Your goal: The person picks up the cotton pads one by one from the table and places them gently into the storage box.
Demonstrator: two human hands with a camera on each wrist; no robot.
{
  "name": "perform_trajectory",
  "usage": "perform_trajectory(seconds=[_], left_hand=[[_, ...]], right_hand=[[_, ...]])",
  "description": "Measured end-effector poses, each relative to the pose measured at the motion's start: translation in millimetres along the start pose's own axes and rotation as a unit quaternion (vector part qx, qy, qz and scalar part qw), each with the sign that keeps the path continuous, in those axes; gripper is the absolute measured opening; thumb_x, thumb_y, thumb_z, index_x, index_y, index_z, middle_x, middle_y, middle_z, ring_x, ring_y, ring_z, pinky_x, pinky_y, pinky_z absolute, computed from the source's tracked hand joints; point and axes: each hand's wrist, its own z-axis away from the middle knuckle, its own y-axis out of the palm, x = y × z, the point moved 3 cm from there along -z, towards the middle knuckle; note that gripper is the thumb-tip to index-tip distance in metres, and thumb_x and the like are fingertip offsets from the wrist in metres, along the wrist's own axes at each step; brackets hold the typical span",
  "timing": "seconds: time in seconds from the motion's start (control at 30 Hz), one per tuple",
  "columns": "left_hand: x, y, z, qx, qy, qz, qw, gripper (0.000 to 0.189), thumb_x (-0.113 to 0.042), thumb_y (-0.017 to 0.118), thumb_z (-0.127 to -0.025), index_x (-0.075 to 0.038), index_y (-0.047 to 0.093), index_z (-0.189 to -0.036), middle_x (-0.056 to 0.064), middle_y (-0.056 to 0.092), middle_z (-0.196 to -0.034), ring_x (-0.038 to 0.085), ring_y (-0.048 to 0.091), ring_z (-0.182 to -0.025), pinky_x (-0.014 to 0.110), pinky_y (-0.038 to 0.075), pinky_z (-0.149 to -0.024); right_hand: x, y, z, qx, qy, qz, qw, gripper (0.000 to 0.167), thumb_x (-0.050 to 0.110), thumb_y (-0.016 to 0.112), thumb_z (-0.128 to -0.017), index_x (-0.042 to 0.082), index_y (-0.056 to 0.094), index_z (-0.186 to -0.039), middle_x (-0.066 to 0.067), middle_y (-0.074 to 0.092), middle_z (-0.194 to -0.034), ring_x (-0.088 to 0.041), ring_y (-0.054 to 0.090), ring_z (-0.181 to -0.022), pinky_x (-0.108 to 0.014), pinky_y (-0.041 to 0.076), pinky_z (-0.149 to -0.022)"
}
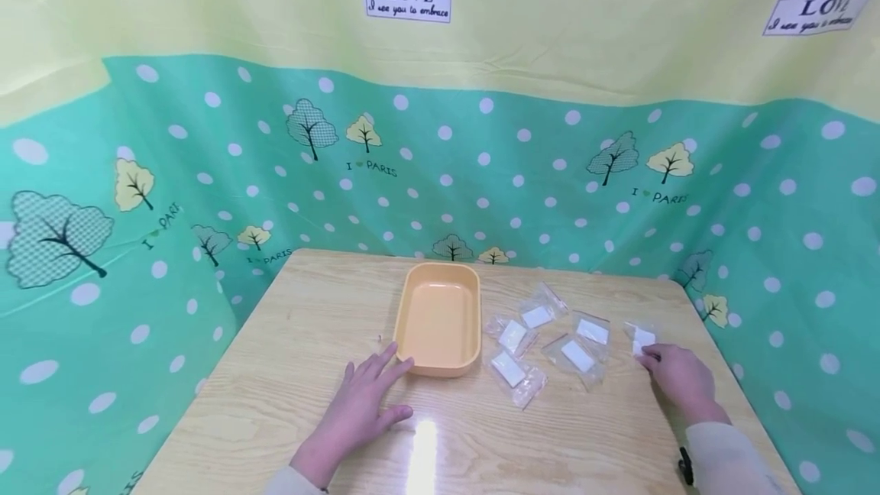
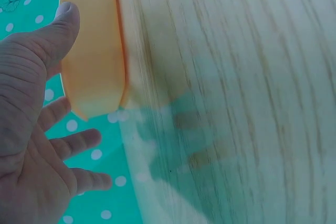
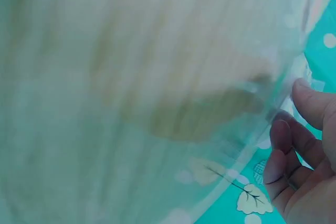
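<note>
An orange plastic tray stands on the wooden table. My left hand is spread at its near left corner, fingertips at the rim. The left wrist view shows this hand with straight fingers beside the tray's wall. At the right, thumb and fingers of my right hand pinch the near edge of a small clear zip bag with a white block inside. In the right wrist view that hand has curled fingers, and the bag is mostly hidden behind the thumb.
Several more clear bags with white blocks, such as one bag by the tray and another bag, lie between the tray and my right hand. The wooden table is bordered by a green dotted curtain at the back and sides.
</note>
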Motion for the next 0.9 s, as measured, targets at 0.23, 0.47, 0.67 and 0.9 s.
perform_trajectory(seconds=[0.23, 0.47, 0.67, 0.9], left_hand=[[-1.8, -0.4, 1.4, 0.004, -0.001, 0.009, 1.0, 0.079, -0.047, 0.083, -0.089, -0.033, 0.05, -0.16, 0.008, 0.031, -0.177, 0.051, 0.045, -0.151, 0.085, 0.028, -0.118], [-1.4, -2.6, 0.7, 0.007, -0.01, 0.019, 0.9997, 0.079, -0.045, 0.083, -0.09, -0.033, 0.05, -0.16, 0.007, 0.03, -0.178, 0.049, 0.045, -0.152, 0.085, 0.027, -0.119], [-1.3, -2.8, 1.3, 0.012, -0.008, 0.019, 0.9997, 0.078, -0.046, 0.082, -0.09, -0.034, 0.049, -0.16, 0.006, 0.029, -0.178, 0.049, 0.046, -0.151, 0.085, 0.027, -0.118], [-1.7, -3.1, 0.3, 0.014, -0.008, 0.023, 0.9996, 0.079, -0.045, 0.082, -0.09, -0.034, 0.049, -0.161, 0.006, 0.028, -0.178, 0.05, 0.046, -0.15, 0.085, 0.027, -0.119]], right_hand=[[19.5, -19.9, -0.3, -0.047, -0.013, -0.046, 0.9977, 0.043, 0.03, 0.06, -0.11, -0.002, 0.067, -0.138, -0.035, 0.061, -0.143, -0.061, 0.052, -0.134, -0.075, 0.049, -0.102], [83.6, -27.9, -9.4, -0.095, -0.099, -0.071, 0.9879, 0.039, 0.032, 0.063, -0.109, 0.003, 0.074, -0.131, -0.027, 0.075, -0.126, -0.045, 0.073, -0.105, -0.054, 0.061, -0.079], [144.3, -24.7, -9.0, -0.098, -0.137, -0.114, 0.9791, 0.032, 0.027, 0.067, -0.107, 0.007, 0.077, -0.129, -0.018, 0.08, -0.111, -0.02, 0.066, -0.078, -0.031, 0.052, -0.063], [212.2, -9.2, -0.5, -0.1, -0.181, -0.184, 0.9609, 0.025, 0.024, 0.074, -0.102, 0.011, 0.08, -0.123, -0.013, 0.081, -0.11, -0.014, 0.066, -0.076, -0.024, 0.053, -0.058]])
